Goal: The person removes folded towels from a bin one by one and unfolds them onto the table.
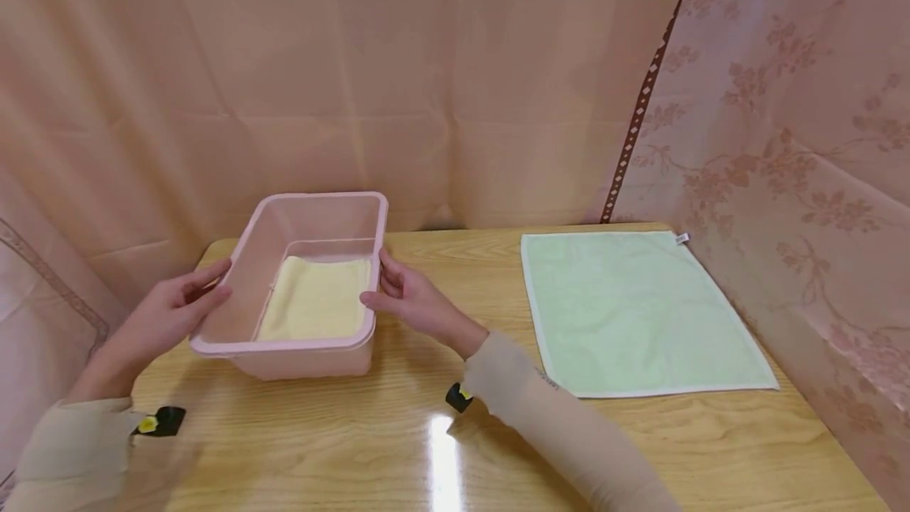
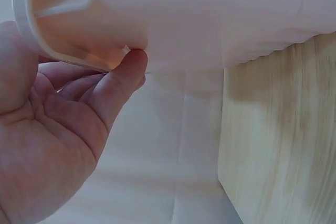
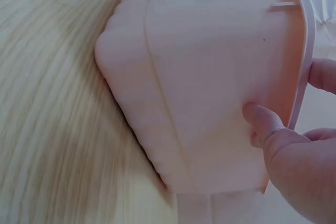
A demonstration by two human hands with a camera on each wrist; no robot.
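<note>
A pink plastic basin [image 1: 306, 364] stands on the left of the table, its bottom at or very near the wood. Inside it lies a folded pale yellow towel [image 1: 320, 300]. My left hand [image 1: 165, 316] grips the basin's left rim; the left wrist view shows its fingers [image 2: 118, 80] at the underside of that rim. On the opposite side, my right hand [image 1: 419, 303] holds the right rim between thumb and fingers. The right wrist view shows a fingertip [image 3: 258, 116] against the basin's outer wall.
A light green towel [image 1: 640, 314] with a white edge and a small tag [image 1: 682, 239] lies spread flat on the right of the wooden table [image 1: 320, 449]. Behind the table hangs a beige curtain [image 1: 398, 85]; a flowered cloth [image 1: 803, 148] hangs at the right.
</note>
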